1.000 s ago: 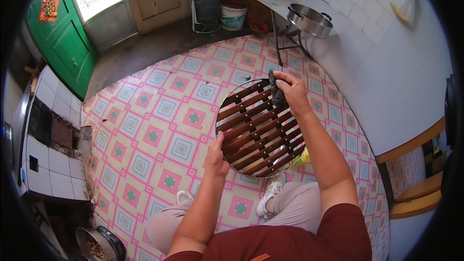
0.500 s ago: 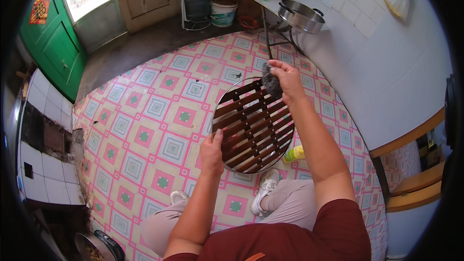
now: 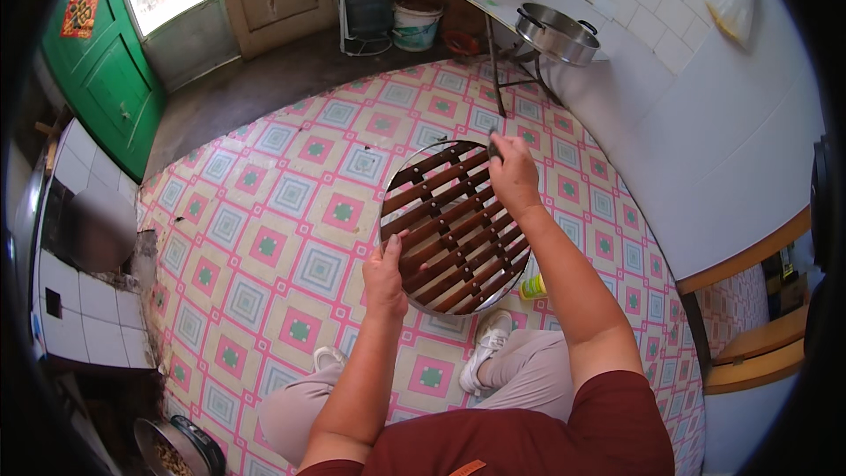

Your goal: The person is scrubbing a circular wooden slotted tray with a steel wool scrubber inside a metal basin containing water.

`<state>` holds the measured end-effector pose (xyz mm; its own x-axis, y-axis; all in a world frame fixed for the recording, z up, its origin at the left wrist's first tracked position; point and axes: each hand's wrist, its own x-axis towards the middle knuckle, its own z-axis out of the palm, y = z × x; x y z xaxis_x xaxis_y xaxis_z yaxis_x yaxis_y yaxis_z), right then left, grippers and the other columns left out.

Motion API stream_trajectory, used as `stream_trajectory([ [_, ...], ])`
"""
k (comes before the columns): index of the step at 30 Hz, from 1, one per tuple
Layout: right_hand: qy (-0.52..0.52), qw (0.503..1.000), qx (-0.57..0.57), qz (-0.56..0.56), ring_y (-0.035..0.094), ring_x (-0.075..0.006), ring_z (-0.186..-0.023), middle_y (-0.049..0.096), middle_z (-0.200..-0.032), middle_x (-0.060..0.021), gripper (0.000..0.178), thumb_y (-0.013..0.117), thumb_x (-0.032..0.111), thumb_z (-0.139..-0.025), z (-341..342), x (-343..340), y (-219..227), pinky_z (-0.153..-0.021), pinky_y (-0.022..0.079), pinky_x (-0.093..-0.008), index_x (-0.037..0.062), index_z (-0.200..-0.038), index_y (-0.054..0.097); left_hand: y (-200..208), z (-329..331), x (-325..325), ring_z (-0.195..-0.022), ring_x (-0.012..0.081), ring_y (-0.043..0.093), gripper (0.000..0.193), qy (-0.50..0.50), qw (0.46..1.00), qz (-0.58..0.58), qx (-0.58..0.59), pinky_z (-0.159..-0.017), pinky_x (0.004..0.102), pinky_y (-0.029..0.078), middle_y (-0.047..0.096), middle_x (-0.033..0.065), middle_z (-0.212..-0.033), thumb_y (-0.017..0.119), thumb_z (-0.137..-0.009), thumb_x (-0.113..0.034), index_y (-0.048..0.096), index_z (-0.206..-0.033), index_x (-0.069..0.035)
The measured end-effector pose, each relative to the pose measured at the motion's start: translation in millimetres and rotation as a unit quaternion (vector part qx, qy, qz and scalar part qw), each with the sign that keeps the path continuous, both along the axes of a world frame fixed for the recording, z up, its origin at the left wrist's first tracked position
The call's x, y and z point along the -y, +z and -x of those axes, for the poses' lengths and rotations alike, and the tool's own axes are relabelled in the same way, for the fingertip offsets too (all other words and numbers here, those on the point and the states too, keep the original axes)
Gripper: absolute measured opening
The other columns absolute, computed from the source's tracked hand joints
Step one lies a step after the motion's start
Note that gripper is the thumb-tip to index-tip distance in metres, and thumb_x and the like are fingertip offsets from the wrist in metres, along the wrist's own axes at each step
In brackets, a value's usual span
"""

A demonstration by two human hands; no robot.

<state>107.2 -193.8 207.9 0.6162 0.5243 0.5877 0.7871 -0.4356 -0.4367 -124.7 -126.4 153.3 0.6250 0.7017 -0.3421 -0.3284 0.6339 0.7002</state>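
L hand (image 3: pixel 385 275) gripping rnd slatted rack (image 3: pixel 445 236) at left rim, R hand (image 3: pixel 515 169) holding dk scrubber (image 3: pixel 494 152) at upper-right rim

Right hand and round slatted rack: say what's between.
In the head view, a dark scouring pad, partly hidden by the right hand, shows between it and the round slatted rack; contact is unclear.

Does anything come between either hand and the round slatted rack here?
Nothing visible separates the left hand from the slatted rack: it grips the left edge directly. The right hand holds a dark scrubbing pad, mostly hidden, at the upper right edge; nothing else visible intervenes, though pad contact is unclear.
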Motion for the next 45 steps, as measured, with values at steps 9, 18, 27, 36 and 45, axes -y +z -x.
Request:
stream_trajectory([
  [9, 0.194, 0.965, 0.168, 0.059, 0.052, -0.0247, -0.088, 0.059, -0.096, -0.0016, 0.025, 0.055, 0.005, -0.073, 74, -31, -8, -0.079, 0.042, -0.0376, 0.0127, -0.093, 0.067, 0, 3, -2, -0.074, 0.0132, 0.064, 0.028, -0.018, 0.998, -0.054, -0.012, -0.056, 0.0268, 0.055, 0.064, 0.0037, -0.093, 0.058, -0.09, -0.025, 0.062, -0.106, -0.003],
  [18, 0.135, 0.983, 0.113, 0.046, 0.053, -0.0266, -0.084, 0.06, -0.09, -0.0053, 0.022, 0.051, 0.006, -0.076, 50, -29, -19, -0.075, 0.041, -0.0388, 0.0115, -0.09, 0.067, 2, 4, 1, -0.074, 0.0114, 0.063, 0.026, -0.027, 0.994, -0.104, -0.015, -0.056, 0.0254, 0.053, 0.064, 0.0038, -0.092, 0.058, -0.091, -0.023, 0.062, -0.106, -0.003],
  [27, 0.04, 0.995, 0.087, 0.017, 0.057, -0.0301, -0.084, 0.062, -0.087, -0.0087, 0.024, 0.049, 0.002, -0.075, 2, 2, -37, -0.074, 0.046, -0.0412, 0.0092, -0.085, 0.069, -8, 1, 2, -0.078, 0.0117, 0.062, 0.025, -0.014, 0.996, -0.086, 0.009, -0.058, 0.0259, 0.052, 0.065, 0.0033, -0.096, 0.059, -0.089, -0.022, 0.062, -0.107, -0.005],
  [36, 0.305, 0.95, 0.063, 0.001, 0.057, -0.0251, -0.089, 0.062, -0.093, -0.0056, 0.02, 0.054, 0.005, -0.074, 100, -21, -33, -0.081, 0.044, -0.0357, 0.0111, -0.086, 0.068, -14, 6, -6, -0.085, 0.0125, 0.059, 0.027, 0.002, 0.998, -0.065, -0.006, -0.076, 0.0262, 0.048, 0.063, 0.0058, -0.1, 0.061, -0.089, -0.019, 0.063, -0.106, 0.002],
  [45, 0.21, 0.977, 0.019, 0.01, 0.057, -0.0274, -0.088, 0.062, -0.091, -0.0066, 0.022, 0.051, 0.001, -0.075, 81, -11, -53, -0.079, 0.047, -0.0371, 0.0102, -0.085, 0.068, -15, 7, -7, -0.086, 0.0138, 0.062, 0.027, -0.007, 0.998, -0.052, -0.023, -0.073, 0.0267, 0.051, 0.064, 0.006, -0.099, 0.059, -0.09, -0.018, 0.061, -0.11, 0.001],
])
